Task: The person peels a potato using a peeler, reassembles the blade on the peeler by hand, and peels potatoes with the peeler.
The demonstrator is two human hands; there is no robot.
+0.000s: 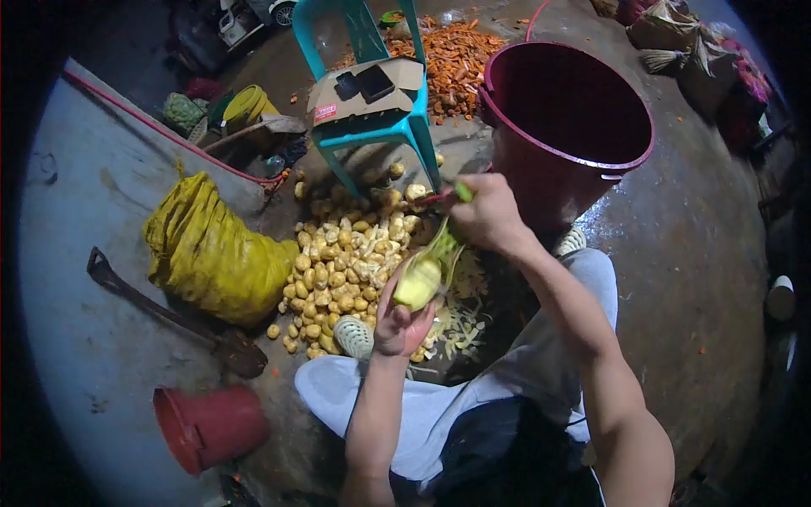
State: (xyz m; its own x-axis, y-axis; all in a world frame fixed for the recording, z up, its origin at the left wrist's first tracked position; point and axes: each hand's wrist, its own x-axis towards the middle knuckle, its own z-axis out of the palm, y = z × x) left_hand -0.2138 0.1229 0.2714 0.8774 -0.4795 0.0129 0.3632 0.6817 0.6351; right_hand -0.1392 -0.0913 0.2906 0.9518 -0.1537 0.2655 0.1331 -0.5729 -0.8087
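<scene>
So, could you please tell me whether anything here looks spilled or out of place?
Orange pieces lie loose on the floor beyond the chair, some scattered farther off; that looks spilled, though it may be deliberate.

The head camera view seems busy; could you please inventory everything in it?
Peeled vegetable: one, pale yellow-green, in left hand
Tool: one, green, in right hand
Roundish vegetables: many, yellow-brown, floor centre
Peelings: many, pale, beside them
Chair: one, teal, top centre
Cardboard: one, brown, on chair
Dark objects: two, black, on cardboard
Chopped pieces: many, orange, behind chair
Tub: one, dark red, right of chair
Sack: one, yellow, left
Shovel-like tool: one, brown, left
Bucket: one, red, lower left
Assorted clutter: uncountable, mixed, top corners
Shoes: two, pale
Legs: two, grey-clad
Hands: two, bare
</scene>
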